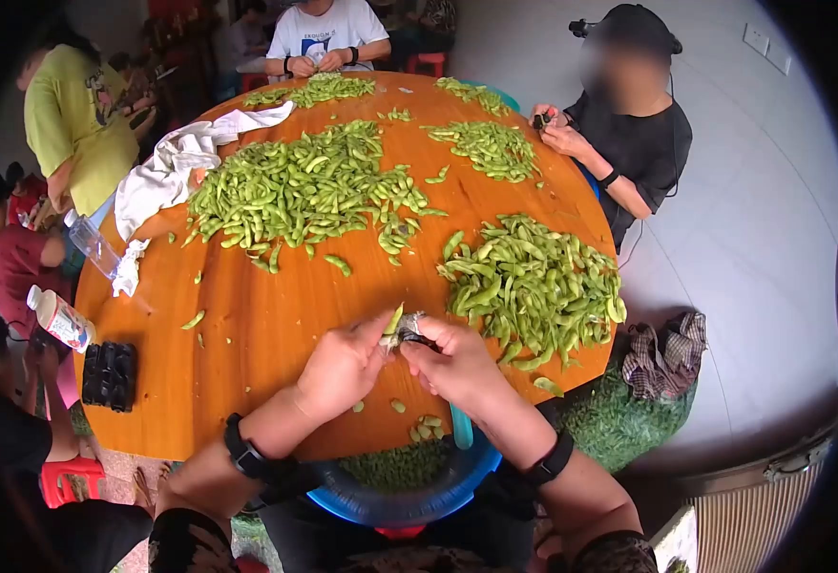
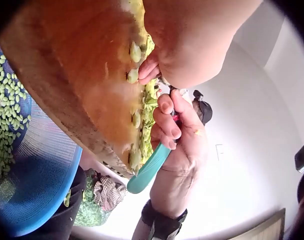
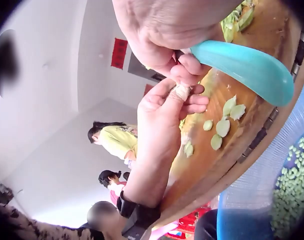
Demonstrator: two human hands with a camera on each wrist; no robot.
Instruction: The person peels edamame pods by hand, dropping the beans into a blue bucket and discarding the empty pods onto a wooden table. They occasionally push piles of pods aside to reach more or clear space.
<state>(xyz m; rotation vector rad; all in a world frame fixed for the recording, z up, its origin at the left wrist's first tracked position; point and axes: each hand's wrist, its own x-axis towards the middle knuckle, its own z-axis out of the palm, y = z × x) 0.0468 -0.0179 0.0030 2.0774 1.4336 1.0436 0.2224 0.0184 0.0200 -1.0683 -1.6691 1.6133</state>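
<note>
Close together over the table's near edge, both hands work at one green soybean pod. My left hand pinches the pod, whose tip sticks up past the fingers. A whitish wrap covers a fingertip there. Curled fingers of my right hand grip a tool with a broad turquoise handle, which points back towards me; I cannot tell the tool's kind, its working end being hidden by the fingers. Under the hands, several pale green bits lie on the wood. A blue basket with shelled beans sits below the edge.
Piles of pods cover parts of the round wooden table. A white cloth, a clear bottle, a labelled bottle and a black case stand at left. A person in black sits right. A green bag lies beside the table.
</note>
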